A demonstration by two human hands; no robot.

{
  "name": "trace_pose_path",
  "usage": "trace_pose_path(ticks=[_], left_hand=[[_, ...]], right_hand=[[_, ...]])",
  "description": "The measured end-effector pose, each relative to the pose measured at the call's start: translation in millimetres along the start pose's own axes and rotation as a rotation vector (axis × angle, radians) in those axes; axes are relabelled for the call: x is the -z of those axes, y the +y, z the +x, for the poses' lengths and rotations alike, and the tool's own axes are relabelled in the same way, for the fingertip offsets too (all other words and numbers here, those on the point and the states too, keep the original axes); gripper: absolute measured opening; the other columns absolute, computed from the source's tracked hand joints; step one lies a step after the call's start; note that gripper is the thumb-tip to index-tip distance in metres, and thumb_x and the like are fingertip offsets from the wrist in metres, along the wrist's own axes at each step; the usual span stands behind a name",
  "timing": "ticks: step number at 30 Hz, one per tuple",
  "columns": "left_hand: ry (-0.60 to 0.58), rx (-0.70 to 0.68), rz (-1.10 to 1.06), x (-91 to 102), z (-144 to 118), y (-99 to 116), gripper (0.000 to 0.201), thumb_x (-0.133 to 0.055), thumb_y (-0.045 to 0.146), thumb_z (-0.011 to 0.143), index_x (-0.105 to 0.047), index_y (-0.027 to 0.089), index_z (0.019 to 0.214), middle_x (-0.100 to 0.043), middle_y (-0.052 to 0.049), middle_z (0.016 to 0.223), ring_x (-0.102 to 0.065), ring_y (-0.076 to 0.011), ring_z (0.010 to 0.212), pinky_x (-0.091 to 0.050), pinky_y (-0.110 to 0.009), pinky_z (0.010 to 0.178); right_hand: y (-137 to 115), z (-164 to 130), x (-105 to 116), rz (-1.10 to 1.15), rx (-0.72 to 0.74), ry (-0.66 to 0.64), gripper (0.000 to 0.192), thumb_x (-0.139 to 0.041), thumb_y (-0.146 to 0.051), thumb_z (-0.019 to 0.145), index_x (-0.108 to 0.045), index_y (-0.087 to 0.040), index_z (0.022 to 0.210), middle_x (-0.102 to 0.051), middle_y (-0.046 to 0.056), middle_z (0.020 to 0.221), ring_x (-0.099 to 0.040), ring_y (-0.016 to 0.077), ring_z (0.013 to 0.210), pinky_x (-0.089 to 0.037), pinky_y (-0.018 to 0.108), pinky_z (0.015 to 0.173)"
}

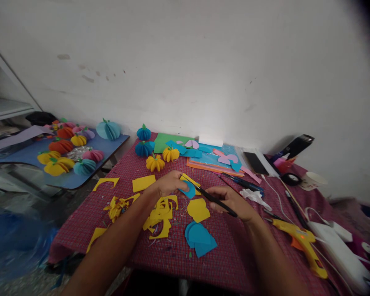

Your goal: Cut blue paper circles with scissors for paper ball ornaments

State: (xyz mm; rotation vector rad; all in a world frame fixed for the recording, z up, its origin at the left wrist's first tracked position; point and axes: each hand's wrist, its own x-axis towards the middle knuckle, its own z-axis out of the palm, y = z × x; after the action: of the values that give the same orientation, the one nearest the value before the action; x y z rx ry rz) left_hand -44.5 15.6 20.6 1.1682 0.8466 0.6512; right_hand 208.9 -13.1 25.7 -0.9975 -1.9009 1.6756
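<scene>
My left hand (pixel 168 184) pinches a small blue paper piece (pixel 189 190) together with a yellow piece (pixel 188 179) over the red checked tablecloth (pixel 80 224). My right hand (pixel 231 201) grips black scissors (pixel 214 199), whose blades reach the blue piece. Below the hands lie a cut yellow shape (pixel 198 209) and a stack of blue cut shapes (pixel 200 238). Yellow paper scraps (pixel 160 216) are strewn under my left forearm.
Yellow and blue paper pumpkins (pixel 155 162) stand at the back, with more on a blue side table (pixel 70 179) at left. Coloured paper sheets (pixel 209 158) lie at the back. A yellow glue gun (pixel 299 240), a phone (pixel 255 163), a tape roll (pixel 291 179), a cup (pixel 313 180) are at right.
</scene>
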Motion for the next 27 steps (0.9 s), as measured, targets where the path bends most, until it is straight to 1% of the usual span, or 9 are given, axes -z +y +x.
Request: trace_pose_path(ticks=[5, 10, 17, 22, 24, 26, 27], left_hand=[[-0.007, 0.019, 0.034, 2.7, 1.6, -4.1, 0.017, -0.069, 0.013, 0.057, -0.07, 0.013, 0.074, -0.07, -0.003, 0.069, -0.063, -0.0136, 0.059, -0.051, -0.024, 0.054], [0.014, 0.024, 0.071, 3.6, 2.8, -6.8, 0.016, -0.068, 0.013, 0.056, -0.07, 0.014, 0.072, -0.069, -0.002, 0.066, -0.061, -0.0124, 0.055, -0.046, -0.021, 0.049], [0.017, 0.035, 0.128, 3.4, 0.6, -3.8, 0.014, -0.068, 0.015, 0.056, -0.068, 0.014, 0.069, -0.069, -0.001, 0.066, -0.061, -0.013, 0.056, -0.047, -0.022, 0.051], [0.007, 0.048, 0.127, 3.0, 0.0, -3.2, 0.017, -0.07, 0.018, 0.056, -0.068, 0.014, 0.072, -0.07, -0.002, 0.069, -0.063, -0.0142, 0.058, -0.049, -0.023, 0.053], [0.006, 0.047, 0.128, 4.0, 0.7, -3.0, 0.016, -0.071, 0.018, 0.055, -0.067, 0.013, 0.07, -0.069, -0.002, 0.067, -0.062, -0.0138, 0.056, -0.047, -0.022, 0.05], [0.052, 0.045, 0.119, 5.9, 1.9, -3.3, 0.016, -0.071, 0.018, 0.055, -0.065, 0.013, 0.069, -0.068, -0.002, 0.063, -0.061, -0.0135, 0.052, -0.045, -0.022, 0.047], [0.086, 0.038, 0.101, 7.0, 2.8, -3.8, 0.016, -0.071, 0.018, 0.055, -0.063, 0.013, 0.068, -0.067, -0.003, 0.063, -0.061, -0.0136, 0.051, -0.045, -0.022, 0.046]], right_hand=[[0.4, -0.8, 2.8, -0.033, -0.014, -0.009, 0.044, -0.073, -0.037, 0.075, -0.066, -0.016, 0.113, -0.063, 0.001, 0.079, -0.051, 0.012, 0.064, -0.039, 0.022, 0.056], [-3.9, -2.3, 3.2, -0.026, -0.013, -0.026, 0.039, -0.072, -0.034, 0.076, -0.067, -0.018, 0.111, -0.067, 0.002, 0.088, -0.057, 0.0153, 0.074, -0.044, 0.025, 0.066], [-5.5, -2.7, 3.9, -0.064, -0.011, -0.055, 0.037, -0.072, -0.036, 0.076, -0.068, -0.019, 0.109, -0.068, 0.002, 0.087, -0.06, 0.0159, 0.073, -0.044, 0.025, 0.065], [-7.6, -3.2, 2.4, -0.088, 0.017, -0.08, 0.041, -0.069, -0.039, 0.078, -0.065, -0.019, 0.114, -0.068, 0.004, 0.094, -0.06, 0.0178, 0.081, -0.047, 0.028, 0.071], [-9.2, -8.0, 7.5, -0.111, 0.019, -0.083, 0.043, -0.07, -0.039, 0.078, -0.064, -0.02, 0.116, -0.067, 0.004, 0.097, -0.061, 0.0191, 0.086, -0.047, 0.03, 0.075], [-9.4, -15.4, 18.2, -0.153, 0.015, -0.068, 0.045, -0.071, -0.038, 0.076, -0.063, -0.021, 0.117, -0.067, 0.006, 0.103, -0.061, 0.022, 0.092, -0.047, 0.033, 0.08], [-8.4, -19.1, 25.0, -0.183, 0.015, -0.039, 0.047, -0.072, -0.038, 0.075, -0.063, -0.021, 0.118, -0.067, 0.007, 0.108, -0.061, 0.0239, 0.097, -0.047, 0.035, 0.083]])
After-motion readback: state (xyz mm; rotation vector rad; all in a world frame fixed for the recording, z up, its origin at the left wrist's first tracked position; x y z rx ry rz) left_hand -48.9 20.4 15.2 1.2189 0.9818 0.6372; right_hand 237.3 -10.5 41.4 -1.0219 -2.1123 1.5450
